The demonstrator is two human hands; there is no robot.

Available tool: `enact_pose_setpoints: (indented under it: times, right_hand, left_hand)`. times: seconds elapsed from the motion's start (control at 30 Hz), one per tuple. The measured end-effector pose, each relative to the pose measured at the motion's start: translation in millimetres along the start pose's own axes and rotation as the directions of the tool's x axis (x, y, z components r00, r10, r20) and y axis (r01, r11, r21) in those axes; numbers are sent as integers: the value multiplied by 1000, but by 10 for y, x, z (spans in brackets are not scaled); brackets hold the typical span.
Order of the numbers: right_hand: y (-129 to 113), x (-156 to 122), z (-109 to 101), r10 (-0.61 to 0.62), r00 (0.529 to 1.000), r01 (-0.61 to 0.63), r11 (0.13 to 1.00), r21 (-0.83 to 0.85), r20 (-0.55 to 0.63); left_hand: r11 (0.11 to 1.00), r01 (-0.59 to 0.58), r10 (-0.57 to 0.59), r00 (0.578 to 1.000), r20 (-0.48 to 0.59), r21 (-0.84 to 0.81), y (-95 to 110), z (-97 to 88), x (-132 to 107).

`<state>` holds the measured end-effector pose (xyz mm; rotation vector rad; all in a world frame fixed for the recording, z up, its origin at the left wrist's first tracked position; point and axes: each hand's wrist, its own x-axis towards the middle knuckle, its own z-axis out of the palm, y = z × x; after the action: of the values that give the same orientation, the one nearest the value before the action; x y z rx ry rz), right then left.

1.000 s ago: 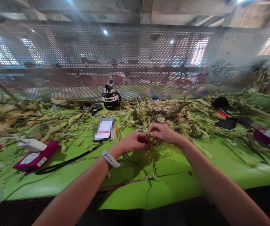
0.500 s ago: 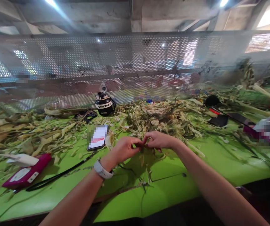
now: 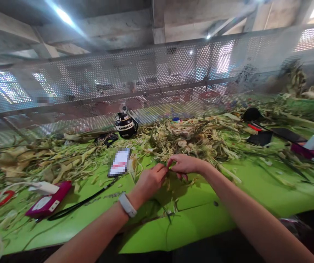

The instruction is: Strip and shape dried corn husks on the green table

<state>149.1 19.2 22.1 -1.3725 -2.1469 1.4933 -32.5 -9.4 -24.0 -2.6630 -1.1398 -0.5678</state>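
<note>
My left hand [image 3: 152, 179], with a pale watch [image 3: 127, 205] at its wrist, is closed with its fingertips pressed together. Its tips meet those of my right hand [image 3: 183, 164], whose thumb and index finger are pinched while the other fingers curl under. Whatever lies between the fingertips is too small and hidden to name. Just beyond both hands is a heap of dry, pale green and tan husk strips [image 3: 190, 137]. A few thin scraps [image 3: 172, 210] lie on the green tabletop [image 3: 198, 219] below them.
Left of my hands lie a phone [image 3: 120, 162] with a black strap and a magenta power bank [image 3: 49, 201] with a white plug. A black bottle [image 3: 125, 126] stands behind. More husks [image 3: 72, 157] spread left. A perforated metal screen [image 3: 157, 80] rises at the back.
The view has tilted and shifted slightly. My left hand has turned, its fingers drawing closer together against the right fingertips. My right hand stays nearly in place.
</note>
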Motion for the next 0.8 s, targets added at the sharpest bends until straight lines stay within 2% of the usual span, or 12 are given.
enact_pose_setpoints:
  times: [0.13, 0.27, 0.4, 0.57, 0.8]
  right_hand:
    - [19, 25, 8, -40, 999, 40, 999, 36, -1]
    - [82, 73, 2, -123, 992, 121, 989, 86, 17]
    - [129, 97, -12, -152, 987, 147, 984, 97, 48]
    - [189, 122, -26, -190, 979, 172, 964, 201, 70]
    - [227, 163, -35, -234, 972, 235, 949, 210, -31]
  left_hand:
    - [996, -29, 33, 998, -50, 88, 18, 13, -29]
    - [995, -6, 19, 991, -134, 96, 10, 22, -39]
    - [996, 17, -7, 994, -113, 90, 7, 16, -50]
    - [996, 38, -32, 996, -89, 75, 5, 9, -61]
    - [995, -46, 58, 989, -137, 88, -2, -12, -57]
